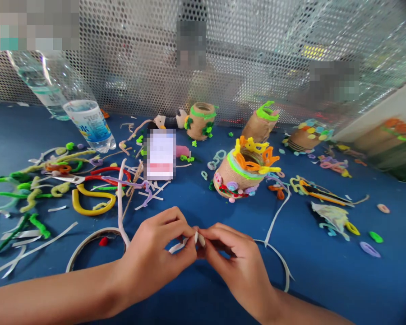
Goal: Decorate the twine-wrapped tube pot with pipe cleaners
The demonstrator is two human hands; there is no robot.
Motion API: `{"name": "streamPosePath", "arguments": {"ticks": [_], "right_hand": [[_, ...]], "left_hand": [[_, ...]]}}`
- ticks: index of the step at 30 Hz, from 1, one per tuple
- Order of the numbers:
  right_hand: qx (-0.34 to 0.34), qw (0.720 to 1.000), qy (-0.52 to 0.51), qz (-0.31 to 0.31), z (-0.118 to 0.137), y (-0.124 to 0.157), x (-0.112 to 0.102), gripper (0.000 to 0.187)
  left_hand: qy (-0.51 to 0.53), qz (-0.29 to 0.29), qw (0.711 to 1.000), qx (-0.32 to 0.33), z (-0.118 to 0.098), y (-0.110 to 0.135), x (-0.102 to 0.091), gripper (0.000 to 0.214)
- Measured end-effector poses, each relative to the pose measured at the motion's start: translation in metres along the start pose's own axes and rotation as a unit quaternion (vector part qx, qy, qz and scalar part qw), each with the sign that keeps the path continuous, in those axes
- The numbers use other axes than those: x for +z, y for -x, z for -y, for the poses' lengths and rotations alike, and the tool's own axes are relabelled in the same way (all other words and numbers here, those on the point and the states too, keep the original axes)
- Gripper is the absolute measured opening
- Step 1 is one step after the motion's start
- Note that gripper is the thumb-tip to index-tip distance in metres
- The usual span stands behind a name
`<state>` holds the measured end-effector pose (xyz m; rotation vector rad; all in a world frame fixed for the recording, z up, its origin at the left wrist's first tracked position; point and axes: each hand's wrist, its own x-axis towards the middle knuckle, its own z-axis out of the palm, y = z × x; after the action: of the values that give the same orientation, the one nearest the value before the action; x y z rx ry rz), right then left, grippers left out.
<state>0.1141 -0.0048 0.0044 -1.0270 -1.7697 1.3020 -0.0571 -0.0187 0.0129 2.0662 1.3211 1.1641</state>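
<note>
Here | white strip [177, 246] | pinched between left hand [159, 243] and right hand [236, 255]

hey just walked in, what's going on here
A person's left hand and right hand meet above a blue table, pinching a small white piece between their fingertips. Just beyond them is a decorated jar with yellow and orange loops on its rim, which neither hand touches. Off to the left, scissors lie among fuzzy stems, and a roll of tape lies near the left hand.
</note>
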Motion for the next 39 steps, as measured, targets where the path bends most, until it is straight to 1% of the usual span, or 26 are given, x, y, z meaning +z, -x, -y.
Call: {"name": "streamPosePath", "arguments": {"ticks": [2, 5, 10, 13, 17, 19, 21, 24, 27, 31, 33, 37, 39], "right_hand": [[0.025, 0.999, -0.041, 0.005, 0.000, -0.001, 0.000, 0.014], [0.059, 0.993, -0.104, 0.006, 0.002, -0.004, 0.001, 0.013], [0.094, 0.984, -0.148, -0.006, 0.005, -0.007, 0.000, 0.013], [0.124, 0.977, -0.171, -0.005, 0.005, -0.009, -0.002, 0.014], [0.160, 0.966, -0.202, 0.005, 0.003, -0.011, -0.004, 0.017], [0.168, 0.962, -0.217, 0.010, 0.002, -0.012, -0.004, 0.017], [0.172, 0.958, -0.231, 0.012, 0.001, -0.012, -0.005, 0.018], [0.175, 0.953, -0.245, 0.014, 0.001, -0.012, -0.005, 0.019], [0.178, 0.951, -0.251, 0.023, 0.000, -0.012, -0.004, 0.019], [0.184, 0.953, -0.239, 0.009, 0.001, -0.012, -0.003, 0.020], [0.186, 0.956, -0.227, -0.001, 0.002, -0.011, -0.003, 0.020], [0.187, 0.959, -0.212, -0.006, 0.004, -0.010, -0.003, 0.022], [0.186, 0.959, -0.212, -0.007, 0.004, -0.010, -0.003, 0.023]], "left_hand": [[0.030, 0.003, 0.999, -0.013, 0.002, 0.000, 0.000, 0.017], [0.047, 0.002, 0.999, -0.016, 0.003, -0.001, 0.000, 0.016], [0.048, -0.006, 0.999, -0.007, 0.005, -0.001, 0.000, 0.015], [0.028, -0.011, 0.999, 0.017, 0.009, 0.000, 0.000, 0.015], [-0.023, -0.019, 0.997, 0.074, 0.015, 0.004, 0.001, 0.020], [-0.044, -0.017, 0.994, 0.098, 0.018, 0.006, 0.001, 0.023], [-0.051, -0.012, 0.993, 0.106, 0.020, 0.008, 0.002, 0.026], [-0.035, -0.017, 0.995, 0.095, 0.018, 0.008, 0.003, 0.026], [-0.018, -0.040, 0.995, 0.087, 0.016, 0.006, 0.005, 0.022], [-0.011, -0.060, 0.994, 0.089, 0.016, 0.004, 0.005, 0.022], [-0.012, -0.056, 0.994, 0.091, 0.017, 0.006, 0.006, 0.023], [-0.014, -0.021, 0.995, 0.097, 0.017, 0.012, 0.006, 0.028], [-0.021, -0.015, 0.994, 0.102, 0.016, 0.014, 0.006, 0.028]]}}
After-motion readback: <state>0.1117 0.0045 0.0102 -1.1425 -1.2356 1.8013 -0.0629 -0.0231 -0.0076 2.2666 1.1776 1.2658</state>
